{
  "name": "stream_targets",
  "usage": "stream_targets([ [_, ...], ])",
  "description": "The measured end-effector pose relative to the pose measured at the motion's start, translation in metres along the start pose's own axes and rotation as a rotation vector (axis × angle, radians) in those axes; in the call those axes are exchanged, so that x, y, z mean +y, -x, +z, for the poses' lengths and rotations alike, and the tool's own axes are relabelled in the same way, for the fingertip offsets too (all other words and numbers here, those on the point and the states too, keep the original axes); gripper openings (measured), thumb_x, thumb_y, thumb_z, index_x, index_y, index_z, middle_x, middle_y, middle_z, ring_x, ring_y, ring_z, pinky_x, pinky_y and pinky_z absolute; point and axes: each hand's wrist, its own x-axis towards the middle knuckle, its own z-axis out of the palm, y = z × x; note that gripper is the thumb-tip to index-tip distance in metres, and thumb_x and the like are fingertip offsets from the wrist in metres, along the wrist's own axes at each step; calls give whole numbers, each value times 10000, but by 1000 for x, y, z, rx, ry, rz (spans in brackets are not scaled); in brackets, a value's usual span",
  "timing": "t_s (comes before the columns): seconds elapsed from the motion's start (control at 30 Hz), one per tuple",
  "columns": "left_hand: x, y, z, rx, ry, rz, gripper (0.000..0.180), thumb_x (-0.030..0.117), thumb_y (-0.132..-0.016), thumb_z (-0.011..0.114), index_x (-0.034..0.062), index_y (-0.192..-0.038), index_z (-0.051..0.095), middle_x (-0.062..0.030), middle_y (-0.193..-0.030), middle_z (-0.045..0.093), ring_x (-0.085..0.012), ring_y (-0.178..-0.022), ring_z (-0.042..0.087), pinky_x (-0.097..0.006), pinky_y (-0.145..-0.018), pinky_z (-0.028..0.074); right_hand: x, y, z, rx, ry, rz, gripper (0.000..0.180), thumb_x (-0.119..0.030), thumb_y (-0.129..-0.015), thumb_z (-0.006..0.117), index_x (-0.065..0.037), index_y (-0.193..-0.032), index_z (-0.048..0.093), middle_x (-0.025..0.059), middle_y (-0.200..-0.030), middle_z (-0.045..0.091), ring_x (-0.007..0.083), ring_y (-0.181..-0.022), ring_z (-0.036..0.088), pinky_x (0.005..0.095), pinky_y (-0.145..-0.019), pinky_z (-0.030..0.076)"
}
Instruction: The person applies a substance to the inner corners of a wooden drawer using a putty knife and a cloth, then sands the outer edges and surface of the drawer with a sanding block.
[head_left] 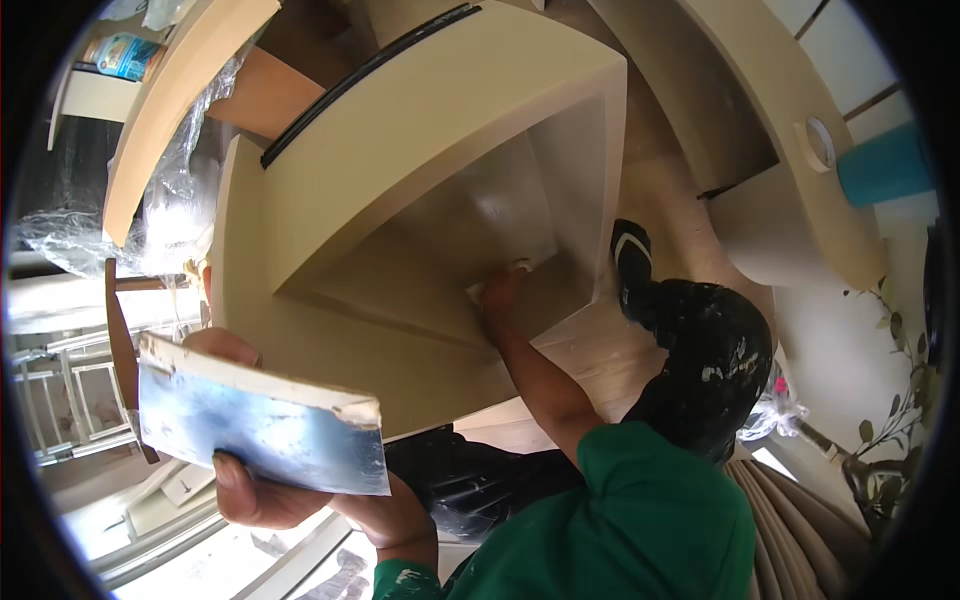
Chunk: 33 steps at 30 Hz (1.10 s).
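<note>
My left hand (275, 497) grips a wide metal filling blade (260, 425) by its lower side, thumb on the front face. Cream filler coats the blade's upper edge, and fingertips show behind it. My right hand (502, 292) reaches into the open hollow of a large beige cabinet (440, 130), against its inner surface. Its fingers are closed around something small with pale edges, mostly hidden by the hand. Smoother, lighter patches show on the inner panel (500, 200) beyond that hand.
A dark strip (370, 80) lies along the cabinet's far edge. Beige curved furniture (740, 120) stands at the right, bearing a tape roll (820, 143) and a teal cylinder (885, 165). Plastic sheeting (180, 190) and a ladder (80, 390) are at the left. A leafy plant (890, 440) stands at right.
</note>
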Motion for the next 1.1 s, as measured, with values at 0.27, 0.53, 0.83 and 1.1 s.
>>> stream_targets([
  [0.27, 8, 12, 2, 181, 137, 68, 490, 195, -751, 566, -100, -1134, 492, -393, -1185, 447, -427, -1072, 543, -516, -945, 458, -267, -11, -35, 264, -182, -864, 511, -77, -916, 472, 30, -1414, 423, 260, -1482, 398, 448, -1402, 327, 544, -1188, 187],
  [0.53, -2, -2, -60, 68, -1268, 1159, 225, 74, -877, 650, -75, -1041, 616, -247, -1022, 615, -339, -909, 647, -477, -801, 591, -169, -37, -9, 620, -96, -563, 366, -14, -937, 466, 69, -1292, 503, 294, -1469, 403, 441, -1409, 342, 513, -1159, 273],
  [0.83, -14, -33, -60, 117, -709, 698, 117, 7, -912, 590, -15, -1010, 650, -212, -1035, 628, -294, -936, 622, -425, -835, 557, -14, -26, -8, 269, -59, -1, 352, 40, -915, 484, 76, -1247, 595, 267, -1352, 511, 413, -1171, 545, 477, -989, 435],
  [1.1, -14, -66, -17, 400, -379, 148, 396, 211, -826, 623, -47, -1125, 605, -150, -1086, 618, -249, -1011, 607, -368, -918, 507, -252, -79, -78, 219, -94, -1129, 461, 80, -805, 574, -42, -1244, 646, 159, -1150, 579, 338, -1078, 528, 425, -930, 424],
])
